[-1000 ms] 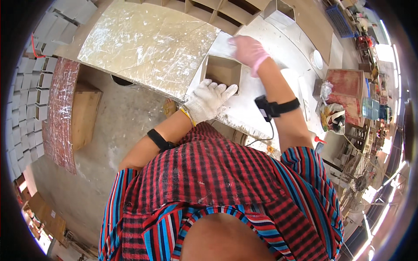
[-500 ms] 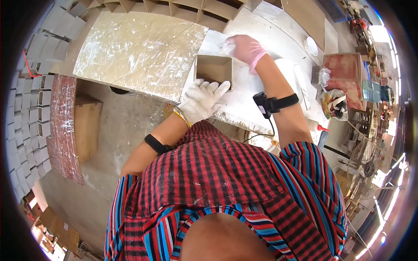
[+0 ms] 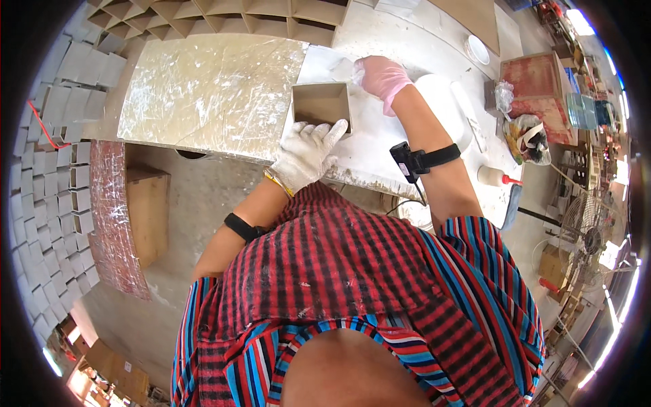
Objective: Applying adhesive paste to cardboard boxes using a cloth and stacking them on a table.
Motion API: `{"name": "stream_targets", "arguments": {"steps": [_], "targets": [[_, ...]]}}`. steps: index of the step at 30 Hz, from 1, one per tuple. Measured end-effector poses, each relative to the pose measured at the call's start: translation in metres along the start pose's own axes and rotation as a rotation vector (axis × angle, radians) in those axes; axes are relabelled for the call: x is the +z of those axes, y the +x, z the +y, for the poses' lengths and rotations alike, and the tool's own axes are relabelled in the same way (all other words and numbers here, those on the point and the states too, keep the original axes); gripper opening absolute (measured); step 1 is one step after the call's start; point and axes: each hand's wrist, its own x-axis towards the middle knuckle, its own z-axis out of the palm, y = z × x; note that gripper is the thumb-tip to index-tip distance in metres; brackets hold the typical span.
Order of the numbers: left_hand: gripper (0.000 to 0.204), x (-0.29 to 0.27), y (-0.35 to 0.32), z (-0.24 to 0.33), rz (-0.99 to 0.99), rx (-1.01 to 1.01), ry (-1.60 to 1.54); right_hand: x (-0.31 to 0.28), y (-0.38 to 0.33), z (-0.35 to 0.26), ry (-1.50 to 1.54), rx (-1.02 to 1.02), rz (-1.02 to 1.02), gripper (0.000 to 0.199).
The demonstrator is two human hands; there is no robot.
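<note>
A small open square box [image 3: 321, 105] of brown board stands on the white worktable [image 3: 380, 146], near its front edge. My left hand [image 3: 306, 153], in a white cotton glove, rests against the box's near wall with the fingers over its rim. My right hand [image 3: 381, 76], in a pink glove, presses on a pale sheet [image 3: 337, 66] just right of and behind the box. A black band with a small device sits on my right forearm [image 3: 419, 161].
A glossy crinkled sheet [image 3: 210, 88] covers the table's left part. A grid of brown compartments [image 3: 224, 13] lies at the back. Rows of small grey boxes [image 3: 51, 129] line the left. A glue bottle [image 3: 495, 178], a red box [image 3: 532, 78] and a fan [image 3: 586, 234] stand right.
The box and both hands sit lower and more central in the picture as my head tilted. My right hand has shifted closer to the box's far right corner.
</note>
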Motion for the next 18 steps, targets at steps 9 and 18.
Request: {"name": "stream_targets", "arguments": {"steps": [9,18], "targets": [[0.06,-0.017,0.023,0.001,-0.237,-0.097,0.041,0.069,-0.073,0.066,0.62,-0.154,0.319,0.035],[0.03,-0.055,0.049,-0.007,-0.268,-0.248,-0.637,0.088,-0.145,0.071,1.75,0.007,0.125,0.035]]}}
